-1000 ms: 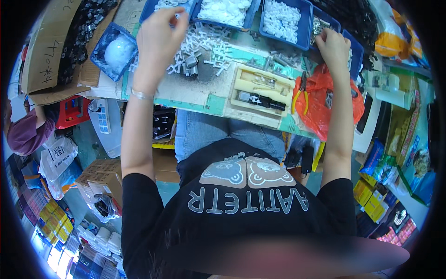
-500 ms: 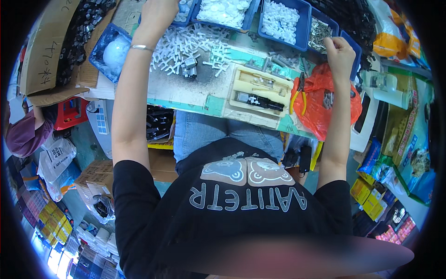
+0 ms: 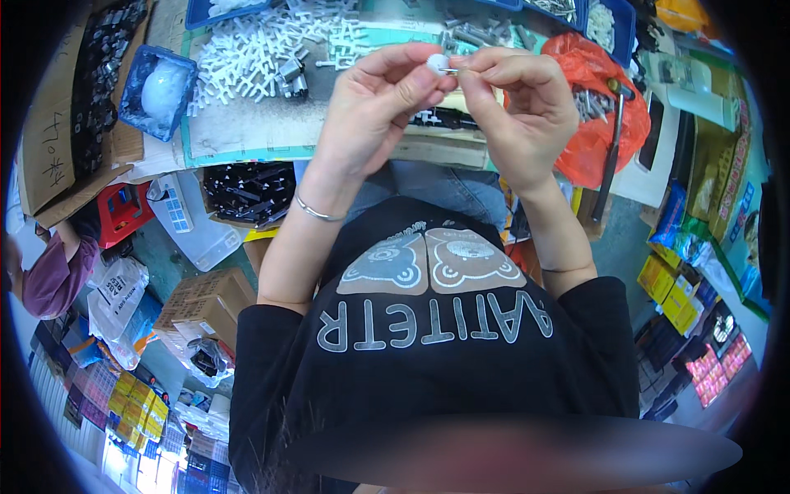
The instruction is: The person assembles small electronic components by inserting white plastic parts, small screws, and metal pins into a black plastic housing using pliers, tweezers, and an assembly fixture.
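Note:
Over the front of the workbench my two hands meet. My left hand (image 3: 374, 103) pinches a small white round plastic piece (image 3: 436, 62) between thumb and fingers. Against it, my right hand (image 3: 527, 111) holds a thin metal pin (image 3: 451, 72) in its fingertips, the tip touching or very close to the white piece. Partly hidden beneath both hands lies a cream fixture block (image 3: 428, 146) with a black part (image 3: 440, 118) in it. Left of my hands, a heap of white branched plastic pieces (image 3: 255, 53) spreads over the bench, with a shiny metal block (image 3: 290, 72) at its edge.
A hammer (image 3: 612, 140) lies over the red plastic bag (image 3: 634, 136) of metal parts at right. Blue trays line the back, one with metal pins (image 3: 562, 8). A blue bin (image 3: 132, 103) stands left, beside a carton (image 3: 41, 123). Another person's purple sleeve (image 3: 53, 280) shows far left.
Both hands have come back from the far trays and met in the middle, now holding the white piece and the pin. The view has shifted; the hammer now shows, and the pliers are out of sight.

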`<state>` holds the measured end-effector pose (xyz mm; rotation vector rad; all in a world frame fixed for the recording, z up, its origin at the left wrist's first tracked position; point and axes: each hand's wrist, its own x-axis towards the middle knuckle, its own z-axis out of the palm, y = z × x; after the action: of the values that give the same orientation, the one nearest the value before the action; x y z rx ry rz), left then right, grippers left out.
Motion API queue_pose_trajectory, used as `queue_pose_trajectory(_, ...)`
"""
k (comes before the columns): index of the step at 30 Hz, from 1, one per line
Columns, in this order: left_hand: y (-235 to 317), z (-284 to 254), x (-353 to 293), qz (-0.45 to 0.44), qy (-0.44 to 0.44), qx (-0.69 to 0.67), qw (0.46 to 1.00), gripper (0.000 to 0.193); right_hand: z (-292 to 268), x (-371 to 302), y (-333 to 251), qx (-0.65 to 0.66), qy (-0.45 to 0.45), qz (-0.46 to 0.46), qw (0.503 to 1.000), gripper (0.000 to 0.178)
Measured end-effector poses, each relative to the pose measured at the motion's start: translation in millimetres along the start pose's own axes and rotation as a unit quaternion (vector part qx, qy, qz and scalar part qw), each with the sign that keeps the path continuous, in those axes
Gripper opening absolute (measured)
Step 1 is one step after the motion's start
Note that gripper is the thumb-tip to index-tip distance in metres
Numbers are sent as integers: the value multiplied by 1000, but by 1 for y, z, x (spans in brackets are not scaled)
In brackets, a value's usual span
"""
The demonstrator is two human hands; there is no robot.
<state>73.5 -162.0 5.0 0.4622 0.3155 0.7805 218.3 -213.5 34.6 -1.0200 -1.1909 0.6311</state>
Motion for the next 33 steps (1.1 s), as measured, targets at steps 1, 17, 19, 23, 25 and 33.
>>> queue_pose_trajectory(1,-4,3,-3,4,9,-1,1000,25,-2,-2,-1,-1,2,3,1000,18)
queue_pose_trajectory(17,-20,12,-20,57,48,95,993,22,-11,-15,-8,-235,-49,-145,960,20)
queue_pose_trajectory(19,-18,13,-22,65,50,132,988,24,-13,-17,-12,-272,-54,-151,949,19)
queue_pose_trajectory(23,-11,10,-25,68,44,238,968,33,-24,-16,-18,-307,-122,-87,940,21)
queue_pose_trajectory(25,-6,9,-25,48,29,261,964,37,-31,-14,-16,-319,-162,-84,930,23)
queue_pose_trajectory(33,-7,12,-30,2,-22,364,931,48,-38,-21,-17,-391,-225,-117,885,14)
